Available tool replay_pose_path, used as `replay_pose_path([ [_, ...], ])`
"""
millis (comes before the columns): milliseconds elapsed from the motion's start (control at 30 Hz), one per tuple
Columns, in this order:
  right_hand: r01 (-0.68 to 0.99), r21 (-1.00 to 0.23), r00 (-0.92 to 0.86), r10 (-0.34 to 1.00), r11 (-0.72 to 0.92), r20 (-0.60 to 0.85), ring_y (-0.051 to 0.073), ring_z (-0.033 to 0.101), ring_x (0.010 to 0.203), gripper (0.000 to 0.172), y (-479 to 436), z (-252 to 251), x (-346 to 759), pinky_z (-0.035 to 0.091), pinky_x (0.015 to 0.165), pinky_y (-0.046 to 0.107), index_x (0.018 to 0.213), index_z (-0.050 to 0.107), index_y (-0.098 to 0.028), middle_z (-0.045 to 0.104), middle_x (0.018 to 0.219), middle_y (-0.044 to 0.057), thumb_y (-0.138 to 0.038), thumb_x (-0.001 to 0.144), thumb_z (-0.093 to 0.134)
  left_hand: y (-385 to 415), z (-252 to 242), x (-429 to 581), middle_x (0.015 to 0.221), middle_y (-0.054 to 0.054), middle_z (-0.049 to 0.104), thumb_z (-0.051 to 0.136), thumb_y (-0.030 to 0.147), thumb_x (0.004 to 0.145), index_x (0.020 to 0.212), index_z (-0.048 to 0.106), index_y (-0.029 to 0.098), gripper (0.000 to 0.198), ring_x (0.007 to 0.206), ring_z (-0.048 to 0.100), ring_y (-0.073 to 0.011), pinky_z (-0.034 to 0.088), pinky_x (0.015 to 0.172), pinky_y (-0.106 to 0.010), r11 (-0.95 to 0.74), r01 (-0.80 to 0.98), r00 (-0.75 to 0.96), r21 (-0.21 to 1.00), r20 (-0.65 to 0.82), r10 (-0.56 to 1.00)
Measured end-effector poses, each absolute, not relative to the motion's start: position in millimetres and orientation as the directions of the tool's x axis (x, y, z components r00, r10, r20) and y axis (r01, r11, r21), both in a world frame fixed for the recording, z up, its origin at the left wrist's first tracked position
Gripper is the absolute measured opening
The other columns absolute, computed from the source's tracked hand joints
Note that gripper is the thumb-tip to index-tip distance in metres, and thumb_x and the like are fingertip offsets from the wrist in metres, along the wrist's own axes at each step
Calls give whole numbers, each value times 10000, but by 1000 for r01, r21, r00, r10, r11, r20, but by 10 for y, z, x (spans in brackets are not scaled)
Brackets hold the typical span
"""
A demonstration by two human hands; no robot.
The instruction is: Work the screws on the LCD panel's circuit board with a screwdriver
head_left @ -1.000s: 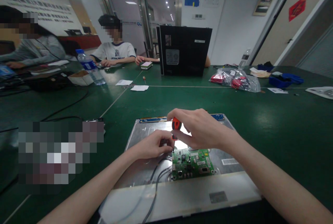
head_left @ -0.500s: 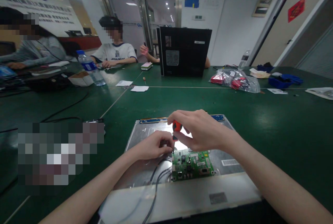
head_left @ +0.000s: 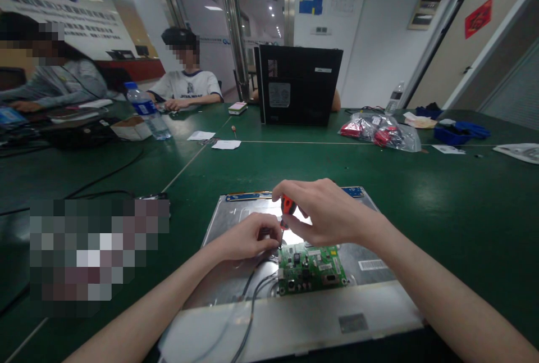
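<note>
A screwdriver (head_left: 288,205) with a red and black handle stands nearly upright in my right hand (head_left: 326,211), its handle between thumb and fingers. Its tip comes down at the upper left corner of a green circuit board (head_left: 311,267). Right beside that tip, my left hand (head_left: 252,235) has thumb and forefinger pinched together; what they hold, if anything, is hidden. The board lies on the metal back of a flat display panel (head_left: 219,290), with a blue strip board (head_left: 352,191) along the far edge. Dark cables (head_left: 252,307) run from the board's left side toward me.
A black computer case (head_left: 301,85) stands across the green table (head_left: 421,194). A water bottle (head_left: 147,110) and papers (head_left: 226,144) lie left of it; a plastic bag with red items (head_left: 381,130) lies right. Two people (head_left: 185,82) sit at the far left.
The screwdriver handle has turned a little in my right fingers, while both hands stay in nearly the same place. Another person's raised hand beside the computer case has gone from view.
</note>
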State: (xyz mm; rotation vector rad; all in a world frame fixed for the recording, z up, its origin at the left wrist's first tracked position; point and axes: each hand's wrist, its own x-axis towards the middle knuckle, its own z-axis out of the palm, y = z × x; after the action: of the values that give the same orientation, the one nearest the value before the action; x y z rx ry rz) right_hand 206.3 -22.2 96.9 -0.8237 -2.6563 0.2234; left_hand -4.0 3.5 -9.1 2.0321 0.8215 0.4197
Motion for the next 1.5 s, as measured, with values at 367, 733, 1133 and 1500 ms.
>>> replay_pose_path([
  [367, 513, -232, -773, 562, 826, 294, 108, 513, 663, 213, -202, 959, 2077, 294, 552, 251, 1054, 496, -163, 624, 878, 21, -261, 865, 515, 15, -28, -20, 717, -5, 617, 604, 168, 725, 750, 624, 150, 36, 657, 543, -143, 431, 621, -246, -403, 398, 714, 824, -3, 700],
  [733, 551, -185, -761, 581, 813, 287, 116, 536, 662, 190, -183, 930, 2055, 277, 540, 249, 1028, 509, -183, 646, 865, 25, -331, 909, 504, 17, -39, -38, 726, -12, 630, 617, 179, 738, 759, 629, 154, 34, 696, 560, -161, 441, 654, -256, -420, 396, 715, 817, 13, 699],
  [1133, 550, -202, -762, 586, 810, 276, 123, 551, 679, 201, -193, 962, 2051, 297, 544, 254, 1063, 509, -158, 657, 879, 31, -266, 898, 475, 16, -39, -36, 711, 3, 603, 596, 159, 744, 755, 613, 154, 21, 655, 546, -141, 433, 619, -239, -407, 394, 720, 824, -2, 694],
  [1500, 514, -234, -778, 563, 825, 277, 112, 521, 672, 250, -211, 982, 2091, 300, 560, 250, 1078, 500, -153, 641, 885, 18, -219, 837, 510, 41, -106, -46, 714, 3, 602, 578, 158, 735, 779, 624, 148, 65, 655, 531, -136, 426, 619, -237, -401, 395, 718, 826, -6, 696],
])
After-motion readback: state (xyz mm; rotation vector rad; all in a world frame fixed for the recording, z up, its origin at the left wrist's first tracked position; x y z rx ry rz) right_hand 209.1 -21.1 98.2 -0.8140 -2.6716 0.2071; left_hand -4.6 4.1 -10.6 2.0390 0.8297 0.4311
